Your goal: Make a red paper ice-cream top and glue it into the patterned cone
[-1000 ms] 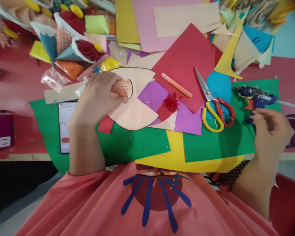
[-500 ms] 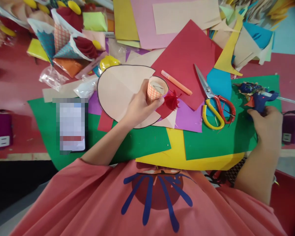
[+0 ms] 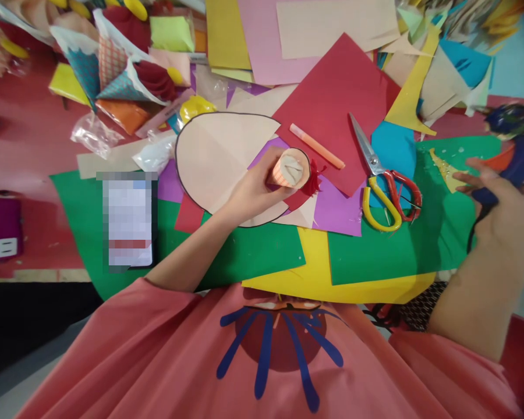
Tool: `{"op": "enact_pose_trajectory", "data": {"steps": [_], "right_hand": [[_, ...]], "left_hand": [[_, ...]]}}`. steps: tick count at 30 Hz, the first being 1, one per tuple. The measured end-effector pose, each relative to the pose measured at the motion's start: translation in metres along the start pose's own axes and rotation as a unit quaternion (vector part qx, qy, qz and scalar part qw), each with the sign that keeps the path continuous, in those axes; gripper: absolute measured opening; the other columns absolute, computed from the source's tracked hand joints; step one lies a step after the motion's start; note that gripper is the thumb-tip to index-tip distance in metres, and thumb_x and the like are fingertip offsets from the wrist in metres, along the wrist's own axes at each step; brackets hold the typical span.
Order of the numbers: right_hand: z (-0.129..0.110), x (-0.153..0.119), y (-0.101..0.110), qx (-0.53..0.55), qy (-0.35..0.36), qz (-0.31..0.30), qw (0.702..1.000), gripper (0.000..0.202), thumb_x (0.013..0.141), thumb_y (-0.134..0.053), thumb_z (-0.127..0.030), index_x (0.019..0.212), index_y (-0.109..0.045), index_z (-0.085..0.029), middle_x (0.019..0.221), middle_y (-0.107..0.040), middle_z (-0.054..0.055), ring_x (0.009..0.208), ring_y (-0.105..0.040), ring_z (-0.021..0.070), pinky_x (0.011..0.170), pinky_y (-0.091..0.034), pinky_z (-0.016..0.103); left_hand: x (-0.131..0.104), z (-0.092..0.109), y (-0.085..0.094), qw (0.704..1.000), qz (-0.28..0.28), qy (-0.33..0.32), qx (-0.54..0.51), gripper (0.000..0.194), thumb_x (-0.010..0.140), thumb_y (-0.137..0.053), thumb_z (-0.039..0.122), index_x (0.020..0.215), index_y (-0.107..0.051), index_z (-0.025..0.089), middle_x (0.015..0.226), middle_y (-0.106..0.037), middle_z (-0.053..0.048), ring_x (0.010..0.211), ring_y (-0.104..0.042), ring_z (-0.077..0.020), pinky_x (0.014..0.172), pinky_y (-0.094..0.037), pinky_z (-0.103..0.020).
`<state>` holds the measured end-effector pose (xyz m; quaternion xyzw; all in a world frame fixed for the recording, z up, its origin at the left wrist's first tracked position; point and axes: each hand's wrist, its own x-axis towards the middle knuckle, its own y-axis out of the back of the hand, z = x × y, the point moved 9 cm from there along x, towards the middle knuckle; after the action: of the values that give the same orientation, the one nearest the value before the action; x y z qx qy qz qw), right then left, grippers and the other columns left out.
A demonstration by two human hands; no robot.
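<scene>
My left hand [image 3: 255,192] is wrapped around a small orange-checked paper cone [image 3: 293,169], its pale opening turned up and something stuffed inside. Under it lies a large rounded peach paper cutout [image 3: 213,151] with a black edge. A frilly red piece [image 3: 312,181] shows just past the cone. At the right edge, my right hand [image 3: 502,195] grips a blue and orange glue gun [image 3: 517,166], lifted and blurred, with some fingers stretched out. Scissors [image 3: 374,163] with one yellow and one red handle lie between the hands. An orange marker [image 3: 317,145] rests on red paper [image 3: 332,87].
A phone [image 3: 131,221] lies on green sheets [image 3: 375,256] at the left. Finished-looking paper cones [image 3: 113,64] and clay packets [image 3: 171,35] crowd the back left. Paper scraps [image 3: 445,87] pile up at the back right. A yellow scrap [image 3: 445,169] with glue lies near my right hand.
My right hand has raised the glue gun off the green sheet and moved it right, uncovering the yellow scrap. My left hand has shifted slightly right, and the cone's opening now faces me more.
</scene>
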<state>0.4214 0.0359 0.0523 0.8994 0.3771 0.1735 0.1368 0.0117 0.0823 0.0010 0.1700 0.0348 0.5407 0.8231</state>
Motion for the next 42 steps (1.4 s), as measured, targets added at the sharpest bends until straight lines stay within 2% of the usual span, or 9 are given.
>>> {"op": "enact_pose_trajectory", "data": {"steps": [2,6,8,11,15,20,30,36,42], "right_hand": [[-0.020,-0.004,-0.021,0.079,0.009,-0.077,0.994,0.021,0.057,-0.073,-0.020,0.075,-0.065,-0.028,0.082,-0.074,0.004,0.074,-0.071,0.0222,0.054,-0.042,0.034],[-0.042,-0.031,-0.069,0.107,-0.065,-0.210,0.970,0.012,0.057,-0.067,-0.026,0.068,-0.069,-0.022,0.073,-0.075,0.011,0.049,-0.061,0.0199,0.044,-0.038,0.035],[-0.045,-0.048,-0.091,0.142,-0.117,-0.231,0.955,0.011,0.059,-0.069,-0.030,0.067,-0.067,-0.023,0.067,-0.074,0.007,0.044,-0.058,0.0177,0.042,-0.037,0.032],[-0.056,-0.078,-0.136,0.195,-0.158,-0.340,0.906,0.021,0.055,-0.076,-0.034,0.070,-0.067,-0.023,0.073,-0.077,0.007,0.047,-0.062,0.0173,0.039,-0.037,0.028],[-0.066,-0.096,-0.166,0.244,-0.159,-0.380,0.878,0.031,0.051,-0.082,-0.022,0.079,-0.067,-0.020,0.084,-0.078,0.004,0.049,-0.064,0.0136,0.044,-0.046,0.027],[-0.062,-0.100,-0.175,0.274,-0.141,-0.405,0.861,0.018,0.062,-0.078,-0.024,0.072,-0.063,-0.021,0.071,-0.077,0.001,0.035,-0.053,0.0104,0.035,-0.037,0.026],[-0.061,-0.106,-0.170,0.267,-0.120,-0.458,0.839,0.023,0.067,-0.077,-0.039,0.074,-0.069,-0.018,0.066,-0.070,0.002,0.044,-0.058,0.0120,0.036,-0.039,0.024],[-0.052,-0.120,-0.172,0.165,-0.113,-0.486,0.851,0.029,0.068,-0.079,-0.047,0.071,-0.069,-0.020,0.058,-0.067,-0.001,0.043,-0.056,0.0104,0.036,-0.041,0.022],[-0.047,-0.124,-0.172,0.096,-0.084,-0.466,0.876,0.028,0.072,-0.078,-0.046,0.070,-0.068,-0.020,0.051,-0.063,-0.001,0.038,-0.050,0.0092,0.034,-0.038,0.023]], "left_hand": [[0.000,-0.001,0.002,1.000,0.009,-0.001,-0.006,0.043,0.081,-0.065,0.038,0.118,-0.049,0.025,0.116,-0.061,-0.006,0.108,-0.062,-0.0214,0.093,-0.052,-0.038],[0.001,-0.004,0.005,0.999,0.009,0.019,-0.031,0.038,0.081,-0.063,0.044,0.113,-0.053,0.025,0.107,-0.062,-0.003,0.104,-0.064,-0.0221,0.088,-0.054,-0.039],[0.002,-0.001,0.008,0.998,0.010,0.019,-0.054,0.037,0.079,-0.064,0.045,0.109,-0.054,0.025,0.104,-0.061,-0.002,0.101,-0.064,-0.0214,0.085,-0.055,-0.037],[0.004,0.004,0.011,0.991,0.010,0.011,-0.132,0.041,0.076,-0.069,0.043,0.110,-0.050,0.027,0.100,-0.061,-0.001,0.091,-0.063,-0.0172,0.075,-0.053,-0.032],[0.004,-0.005,0.004,0.978,-0.014,0.065,-0.196,0.040,0.077,-0.067,0.049,0.106,-0.050,0.028,0.090,-0.062,0.000,0.069,-0.061,-0.0126,0.056,-0.047,-0.026],[0.003,-0.007,0.001,0.991,-0.040,0.050,-0.118,0.042,0.084,-0.053,0.060,0.110,-0.054,0.026,0.076,-0.060,-0.001,0.062,-0.060,-0.0135,0.054,-0.049,-0.028],[0.001,-0.004,0.006,0.991,-0.009,0.048,-0.127,0.044,0.082,-0.065,0.055,0.110,-0.048,0.025,0.102,-0.064,-0.005,0.083,-0.065,-0.0153,0.066,-0.053,-0.028],[0.000,-0.004,0.003,0.994,-0.019,0.052,-0.096,0.046,0.084,-0.062,0.056,0.114,-0.051,0.023,0.113,-0.064,-0.008,0.097,-0.066,-0.0183,0.075,-0.055,-0.029],[-0.001,-0.001,0.003,0.994,-0.014,0.052,-0.092,0.045,0.083,-0.064,0.053,0.112,-0.053,0.020,0.115,-0.064,-0.009,0.104,-0.065,-0.0196,0.080,-0.056,-0.029]]}}
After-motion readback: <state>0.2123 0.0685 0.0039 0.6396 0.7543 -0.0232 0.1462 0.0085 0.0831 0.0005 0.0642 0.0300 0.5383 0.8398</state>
